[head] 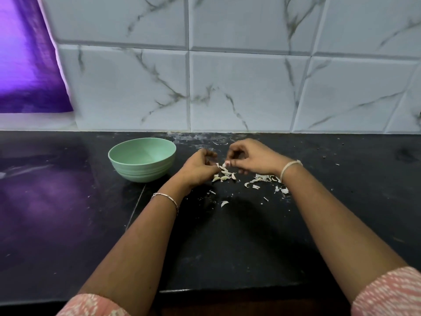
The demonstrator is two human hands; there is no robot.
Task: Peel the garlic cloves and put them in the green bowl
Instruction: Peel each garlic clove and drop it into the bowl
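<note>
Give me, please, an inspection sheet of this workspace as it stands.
Surface: black countertop, flecked with white bits.
Job's things: green bowl, looks empty; garlic cloves heaped right of it.
Clutter: garlic skins scattered near the right wrist.
Grippers: right hand pinches a garlic clove; left hand curled beside it, hold unclear.
Cables: nothing seen.
Surroundings: marbled wall tiles; purple cloth.

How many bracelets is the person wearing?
2. A thin chain bracelet is on the left wrist, and a pale band is on the right wrist. Any more under the sleeves would be hidden.
</note>
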